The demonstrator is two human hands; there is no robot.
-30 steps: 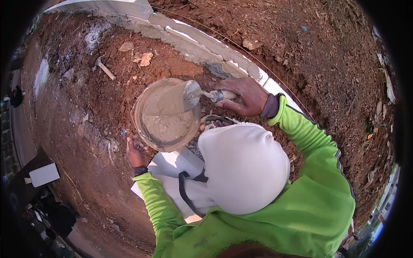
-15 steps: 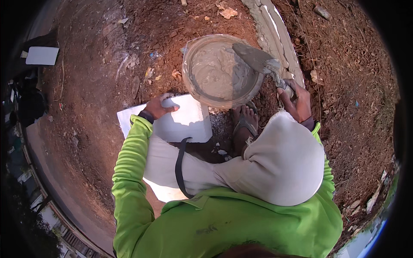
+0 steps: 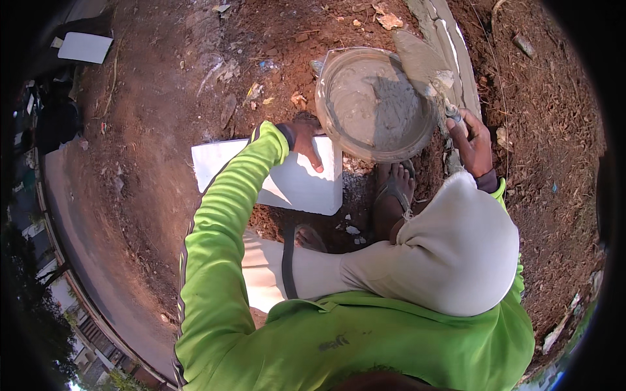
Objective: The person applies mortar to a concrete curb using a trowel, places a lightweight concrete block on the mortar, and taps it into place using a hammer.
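A round basin point(image 3: 329, 140) of wet grey mortar point(image 3: 368, 104) stands on the soil in front of me. My right hand point(image 3: 475, 144), closed, grips the handle of a mortar-coated trowel point(image 3: 420, 60). Its blade reaches over the basin's far right rim. Beside the basin, at its near left, lies a white rectangular block point(image 3: 310, 189). My left hand point(image 3: 302, 139) is closed over the block's far edge, close to the basin; the thumb rests on the upper face, and the other fingers are partly hidden.
A strip of grey mortar point(image 3: 460, 55) runs along the right of the basin, with a thin string point(image 3: 499, 85) beyond it. My sandalled foot point(image 3: 396, 186) stands just below the basin. Another white block point(image 3: 86, 47) lies at the far left. Scraps and dry leaves litter the soil.
My left hand has slid right along the white block's far edge, toward the basin. The trowel has moved from over the mortar to the far right rim. The view has shifted slightly.
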